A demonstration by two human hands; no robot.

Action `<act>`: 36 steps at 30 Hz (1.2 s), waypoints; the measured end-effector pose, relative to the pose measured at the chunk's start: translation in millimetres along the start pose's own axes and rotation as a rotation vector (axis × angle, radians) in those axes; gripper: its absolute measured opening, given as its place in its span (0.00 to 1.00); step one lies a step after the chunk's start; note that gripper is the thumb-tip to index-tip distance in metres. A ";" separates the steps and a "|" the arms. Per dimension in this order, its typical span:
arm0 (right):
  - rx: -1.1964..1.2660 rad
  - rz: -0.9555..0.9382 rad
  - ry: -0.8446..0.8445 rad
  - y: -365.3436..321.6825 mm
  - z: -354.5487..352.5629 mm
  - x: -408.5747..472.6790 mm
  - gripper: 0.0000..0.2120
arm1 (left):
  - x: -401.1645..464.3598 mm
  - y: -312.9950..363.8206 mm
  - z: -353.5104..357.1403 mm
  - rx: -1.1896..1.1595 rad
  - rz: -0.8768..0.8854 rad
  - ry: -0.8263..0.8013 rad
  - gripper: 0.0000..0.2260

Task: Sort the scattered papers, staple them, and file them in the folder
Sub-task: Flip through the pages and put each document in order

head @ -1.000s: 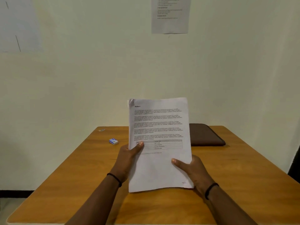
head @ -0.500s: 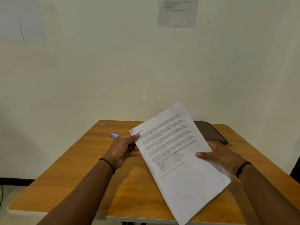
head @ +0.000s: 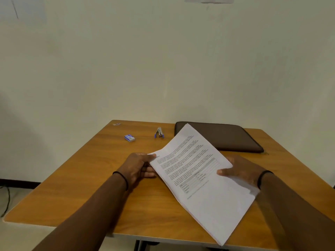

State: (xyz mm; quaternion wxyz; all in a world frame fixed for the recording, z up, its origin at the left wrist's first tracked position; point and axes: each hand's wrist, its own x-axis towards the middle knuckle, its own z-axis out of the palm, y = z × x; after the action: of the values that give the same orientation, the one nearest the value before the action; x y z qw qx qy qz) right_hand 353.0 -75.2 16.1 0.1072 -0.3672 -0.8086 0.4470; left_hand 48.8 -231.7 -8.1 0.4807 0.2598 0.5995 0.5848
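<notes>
Left hand [head: 137,165] pinches the stack's top corner, thumb on top; right hand [head: 241,171] grips the opposite long edge, thumb across the page. The stack of papers [head: 203,180] hangs tilted over the bench [head: 90,178]. Behind it lies the brown folder [head: 226,138], closed; further left, stapler [head: 159,132] and staple box [head: 129,138].

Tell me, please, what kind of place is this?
Probably a plain office or study room: a wooden desk against a bare wall, with a stapler, a small staple box and a brown folder on it.
</notes>
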 end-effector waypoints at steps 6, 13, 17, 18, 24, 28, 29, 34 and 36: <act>-0.437 0.059 0.161 -1.3 6.4 28.8 0.27 | 18.3 -5.8 -7.2 -0.023 0.046 0.023 0.13; -0.736 -0.207 0.421 -72.0 90.4 46.6 0.20 | 34.2 -1.6 -14.7 0.077 0.034 -0.092 0.07; -0.957 -0.226 0.240 -102.2 142.9 47.2 0.32 | 38.1 0.3 -23.2 -0.061 -0.009 -0.126 0.04; -0.986 -0.221 0.221 -105.8 149.3 46.3 0.31 | 39.9 1.4 -23.9 -0.096 -0.021 -0.139 0.05; -1.039 -0.367 0.251 -107.0 177.2 48.8 0.15 | 50.8 0.5 -38.5 -0.208 -0.156 -0.237 0.07; -1.075 -0.371 0.161 -103.4 183.4 54.1 0.13 | 55.6 -2.7 -51.2 -0.198 -0.178 -0.388 0.18; -1.073 -0.358 0.152 -101.2 183.2 56.2 0.12 | 56.9 -2.8 -52.1 -0.207 -0.184 -0.418 0.19; -0.966 -0.394 0.190 -96.5 177.8 61.9 0.17 | 62.1 -0.6 -55.8 -0.241 -0.170 -0.469 0.20; -0.914 -0.392 0.191 -96.7 173.6 62.7 0.22 | 62.5 -0.8 -57.2 -0.242 -0.157 -0.474 0.18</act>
State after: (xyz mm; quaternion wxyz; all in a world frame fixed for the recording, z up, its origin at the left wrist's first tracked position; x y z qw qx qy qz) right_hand 173.4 -175.7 -16.3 0.0907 -0.2572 -0.9619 -0.0168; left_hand -26.5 -203.0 -34.2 0.6790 0.2826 0.4145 0.5360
